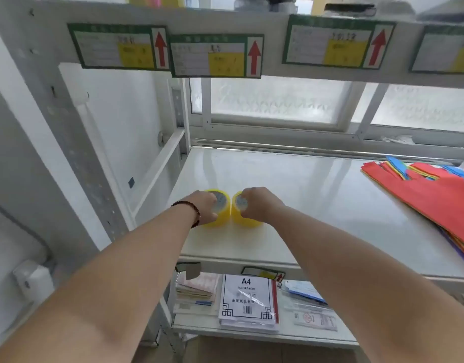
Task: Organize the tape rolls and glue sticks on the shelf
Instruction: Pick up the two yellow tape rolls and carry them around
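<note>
1. Centre frame, our left hand (207, 208) grasps the left roll (220, 214), standing on the shelf (317, 195).
2. Just beside it, our right hand (254, 203) grasps the right roll (238, 213).
3. We should set both flush, then let go.

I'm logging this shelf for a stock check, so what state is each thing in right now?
Left tape roll: yellow, on the shelf, held by the left hand.
Right tape roll: yellow, beside the first, held by the right hand.
Coloured paper: fanned stack lying flat at the shelf's right.
A4 pack: lying flat on the lower shelf.
</note>
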